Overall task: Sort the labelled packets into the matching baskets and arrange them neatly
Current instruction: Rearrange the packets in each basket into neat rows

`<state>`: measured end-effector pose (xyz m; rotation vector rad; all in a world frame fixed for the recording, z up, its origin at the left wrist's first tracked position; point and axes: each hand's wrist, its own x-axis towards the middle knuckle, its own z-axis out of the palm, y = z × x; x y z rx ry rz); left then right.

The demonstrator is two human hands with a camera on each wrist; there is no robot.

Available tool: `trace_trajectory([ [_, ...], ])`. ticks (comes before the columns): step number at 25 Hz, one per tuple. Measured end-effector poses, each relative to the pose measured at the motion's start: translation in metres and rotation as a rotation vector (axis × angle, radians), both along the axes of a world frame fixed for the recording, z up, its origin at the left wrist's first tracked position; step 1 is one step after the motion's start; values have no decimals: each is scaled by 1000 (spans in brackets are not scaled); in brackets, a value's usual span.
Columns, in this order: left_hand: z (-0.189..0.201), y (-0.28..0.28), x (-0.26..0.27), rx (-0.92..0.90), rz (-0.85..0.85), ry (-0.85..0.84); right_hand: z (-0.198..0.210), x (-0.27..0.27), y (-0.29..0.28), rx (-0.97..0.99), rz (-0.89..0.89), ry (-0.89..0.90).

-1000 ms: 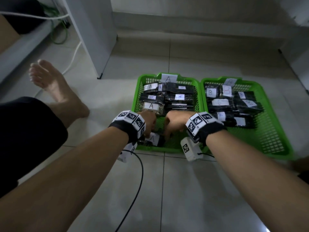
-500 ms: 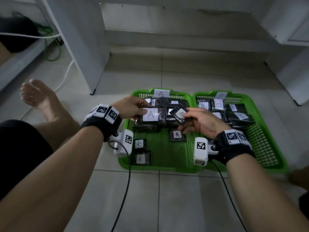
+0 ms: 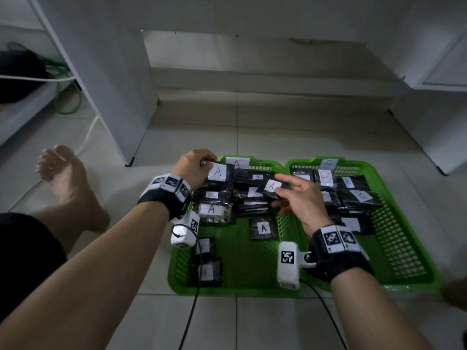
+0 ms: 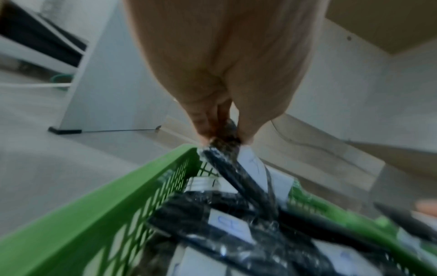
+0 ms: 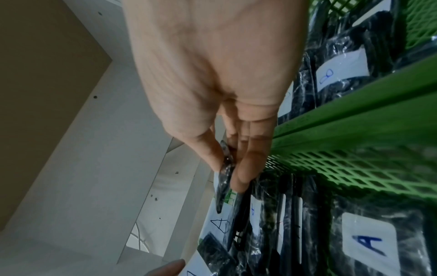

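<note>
Two green baskets sit side by side on the floor: basket A (image 3: 177, 263) on the left, basket B (image 3: 404, 248) on the right. My left hand (image 3: 194, 165) pinches a black packet with a white A label (image 3: 219, 171) at the far left corner of basket A; the left wrist view shows the pinched packet (image 4: 227, 147) hanging over the rim. Over the middle of basket A, my right hand (image 3: 298, 195) pinches a smaller A packet (image 3: 271, 185) between thumb and fingers, seen edge-on as the packet (image 5: 224, 177) in the right wrist view. Several A packets lie stacked below.
Loose A packets (image 3: 263, 228) lie on the near floor of basket A. B packets (image 3: 361, 195) fill the far half of basket B. A white cabinet leg (image 3: 129, 162) stands behind on the left, and my bare foot (image 3: 68, 183) rests left of the baskets.
Both hands rose from the near part of basket A, each with an A packet. The left went to the far left corner and the right lifted over the stack.
</note>
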<state>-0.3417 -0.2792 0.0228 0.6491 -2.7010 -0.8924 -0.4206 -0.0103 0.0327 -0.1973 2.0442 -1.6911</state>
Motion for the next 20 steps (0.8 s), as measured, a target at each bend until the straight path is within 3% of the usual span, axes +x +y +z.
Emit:
trace_trajectory([
  [4,-11,3,-8,-300,-75,-44,-7,-2,-10,-67,-51,13],
  [11,-13,5,-21,-261,-148,-174,-4,-7,-11,15,8,10],
  [14,-6,7,-21,-270,-151,-216,-3,-4,-12,172,170,-24],
  [16,-1,18,-18,-274,-149,-152,-5,0,-16,337,281,-24],
  [18,3,39,-11,-215,-160,-84,-11,5,-19,480,340,64],
  [20,5,60,-2,-124,-242,-155,-16,7,-21,529,347,145],
])
